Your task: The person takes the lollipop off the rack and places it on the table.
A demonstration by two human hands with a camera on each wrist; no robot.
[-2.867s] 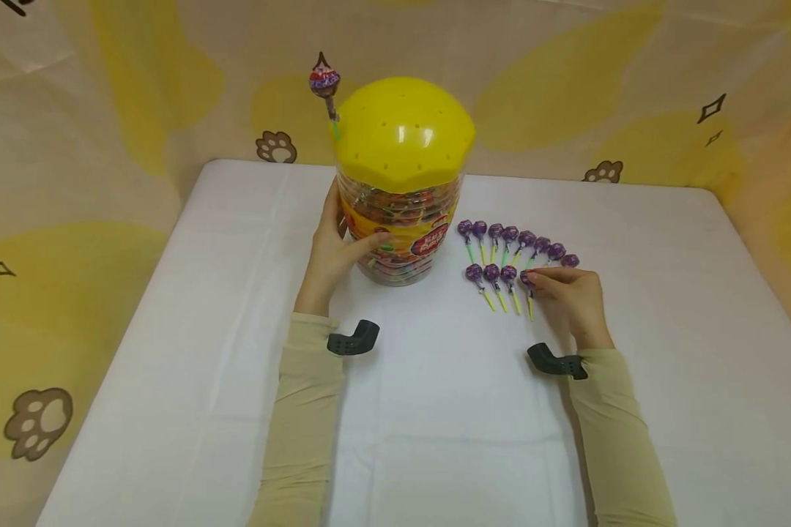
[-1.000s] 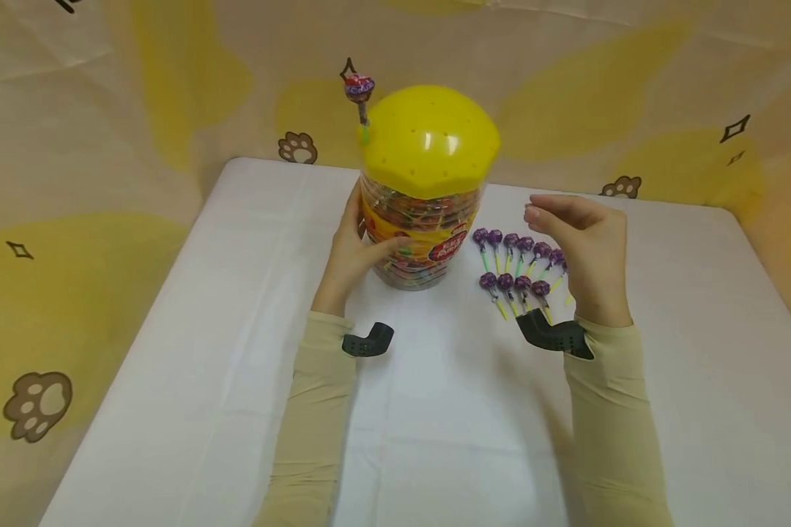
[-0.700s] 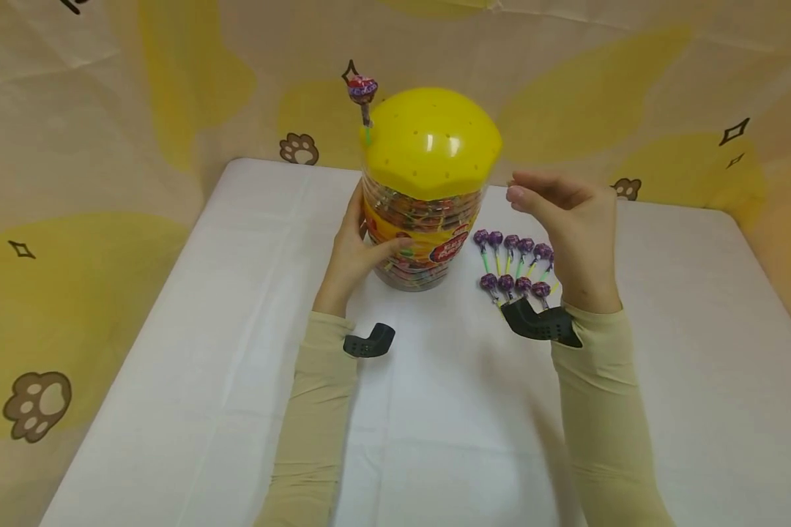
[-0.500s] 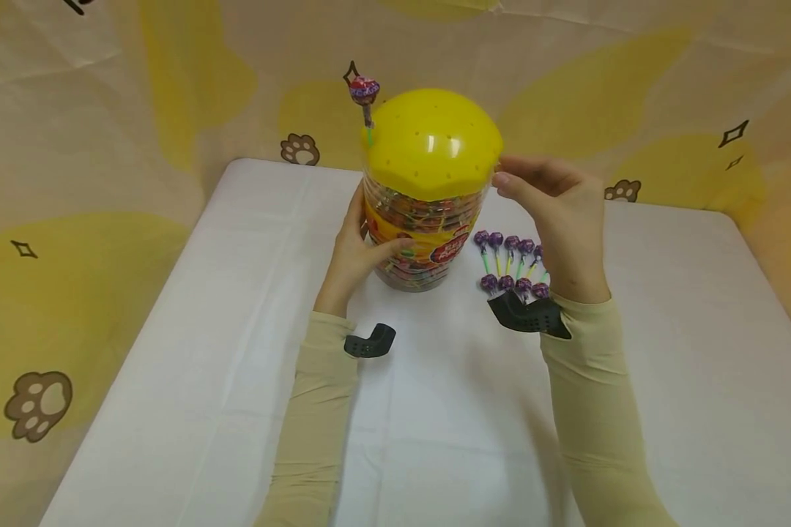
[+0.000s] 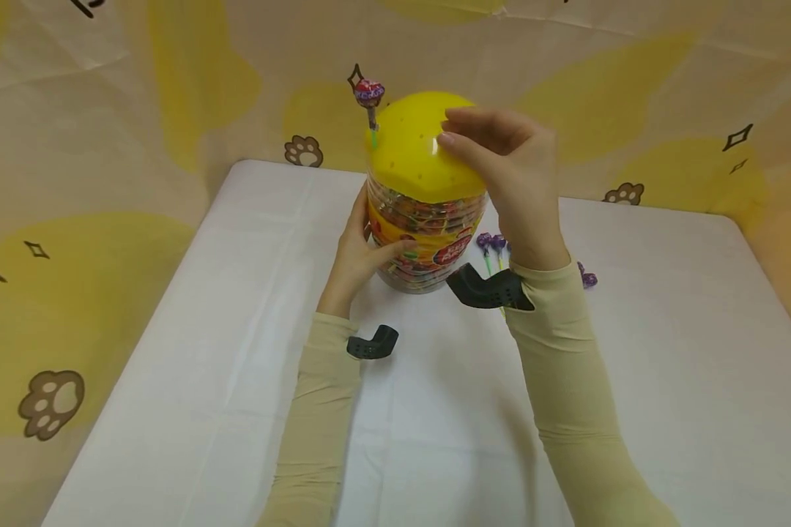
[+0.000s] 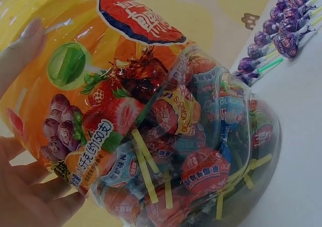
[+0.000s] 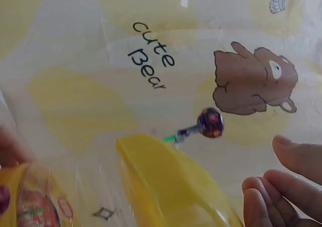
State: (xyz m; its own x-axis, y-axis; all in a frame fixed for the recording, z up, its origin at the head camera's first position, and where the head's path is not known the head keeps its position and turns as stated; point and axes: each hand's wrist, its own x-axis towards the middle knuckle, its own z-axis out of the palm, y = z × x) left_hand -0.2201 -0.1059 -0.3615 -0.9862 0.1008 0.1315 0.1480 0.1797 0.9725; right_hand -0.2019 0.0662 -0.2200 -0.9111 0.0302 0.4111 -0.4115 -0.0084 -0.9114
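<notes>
A clear plastic jar (image 5: 422, 245), full of wrapped lollipops, stands on the table under a yellow domed lid (image 5: 402, 157) dotted with small holes. My left hand (image 5: 356, 260) grips the jar's side, thumb across the label and fingers behind; the left wrist view shows the jar's label (image 6: 75, 101) close up. One purple lollipop (image 5: 369, 94) stands upright in a hole at the lid's left edge. Over the right part of the lid hovers my right hand (image 5: 517, 161), fingers loosely bent and holding nothing. Whether it touches the lid is unclear in the head view; in the right wrist view they appear apart.
Several purple lollipops (image 5: 484, 241) lie in rows on the white table (image 5: 237, 293), right of the jar, mostly hidden by my right forearm. Behind the table hangs a patterned yellow cloth (image 5: 600, 88).
After releasing a lollipop in the front row, my right hand has risen and moved left over the lid. My left hand has kept its grip on the jar. The head view has shifted slightly.
</notes>
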